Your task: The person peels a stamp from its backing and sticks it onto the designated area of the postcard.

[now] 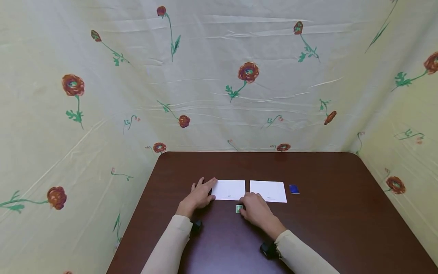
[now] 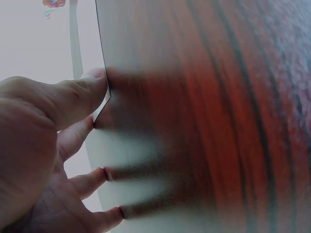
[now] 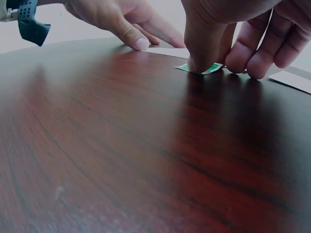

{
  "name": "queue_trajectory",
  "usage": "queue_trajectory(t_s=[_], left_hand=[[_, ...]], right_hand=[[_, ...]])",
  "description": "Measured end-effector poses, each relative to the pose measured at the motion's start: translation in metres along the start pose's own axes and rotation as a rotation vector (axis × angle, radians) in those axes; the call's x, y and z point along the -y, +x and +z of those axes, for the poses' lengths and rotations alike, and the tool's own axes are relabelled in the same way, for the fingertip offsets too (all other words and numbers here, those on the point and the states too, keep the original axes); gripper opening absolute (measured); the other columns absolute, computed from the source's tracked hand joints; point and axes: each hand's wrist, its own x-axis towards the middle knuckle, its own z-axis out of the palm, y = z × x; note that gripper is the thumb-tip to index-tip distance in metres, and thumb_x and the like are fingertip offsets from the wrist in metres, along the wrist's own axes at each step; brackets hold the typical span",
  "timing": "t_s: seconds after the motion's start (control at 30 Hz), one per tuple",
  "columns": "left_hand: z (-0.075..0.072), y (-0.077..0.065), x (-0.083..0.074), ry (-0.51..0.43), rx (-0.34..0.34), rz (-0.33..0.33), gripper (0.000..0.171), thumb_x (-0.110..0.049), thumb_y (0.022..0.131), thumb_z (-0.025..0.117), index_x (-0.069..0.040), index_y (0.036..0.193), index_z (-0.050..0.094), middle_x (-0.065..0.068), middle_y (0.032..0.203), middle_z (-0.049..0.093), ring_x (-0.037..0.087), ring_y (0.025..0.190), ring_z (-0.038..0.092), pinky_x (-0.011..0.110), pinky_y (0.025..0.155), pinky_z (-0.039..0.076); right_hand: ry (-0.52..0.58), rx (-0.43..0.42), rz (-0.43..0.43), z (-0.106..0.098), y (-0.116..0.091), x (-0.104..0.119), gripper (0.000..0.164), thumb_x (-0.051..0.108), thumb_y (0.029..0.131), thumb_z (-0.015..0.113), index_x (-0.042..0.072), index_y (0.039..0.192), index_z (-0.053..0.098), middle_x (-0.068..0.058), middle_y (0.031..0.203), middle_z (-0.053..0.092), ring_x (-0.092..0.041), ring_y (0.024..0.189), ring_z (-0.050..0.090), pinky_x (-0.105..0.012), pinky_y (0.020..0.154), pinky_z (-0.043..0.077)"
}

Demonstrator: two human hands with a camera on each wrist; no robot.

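Note:
Two white rectangular cards lie side by side on the brown table: a left card [image 1: 230, 189] and a right card [image 1: 268, 190]. My left hand [image 1: 198, 196] rests at the left card's left edge with fingers spread; in the left wrist view its thumb [image 2: 85, 90] touches the card near a corner. Just below the gap between the cards is a small green stamp-like piece [image 1: 238, 209] with a white border. My right hand [image 1: 257, 211] pinches this piece at the table surface, thumb [image 3: 201, 46] on it and fingers curled. The fingers partly hide the piece.
A small blue square packet [image 1: 294, 189] lies to the right of the right card. The brown table [image 1: 325, 228] has rounded far corners, and a flowered curtain [image 1: 212, 76] hangs behind it and along both sides. Each wrist wears a dark band.

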Motion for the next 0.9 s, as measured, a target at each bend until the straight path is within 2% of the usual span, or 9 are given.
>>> queue_trajectory(t_s=[0.6, 0.9], left_hand=[[0.0033, -0.0004, -0.0016, -0.004, -0.017, -0.005, 0.071, -0.023, 0.095, 0.068, -0.015, 0.157, 0.033, 0.005, 0.163, 0.032, 0.044, 0.152, 0.015, 0.071, 0.116, 0.01], [0.0051, -0.0016, -0.0026, -0.01, -0.026, -0.006, 0.071, -0.022, 0.095, 0.069, -0.015, 0.157, 0.035, 0.005, 0.163, 0.034, 0.044, 0.152, 0.015, 0.071, 0.115, 0.01]], right_hand=[[0.043, 0.04, 0.011, 0.0021, -0.0009, -0.0028, 0.008, 0.02, 0.083, 0.077, 0.018, 0.083, 0.069, 0.008, 0.074, 0.057, -0.012, 0.069, 0.053, -0.034, 0.067, 0.044], [0.041, -0.047, -0.065, 0.0056, -0.003, -0.0037, 0.019, 0.009, 0.079, 0.075, 0.021, 0.074, 0.061, 0.011, 0.069, 0.053, -0.008, 0.066, 0.051, -0.031, 0.062, 0.042]])
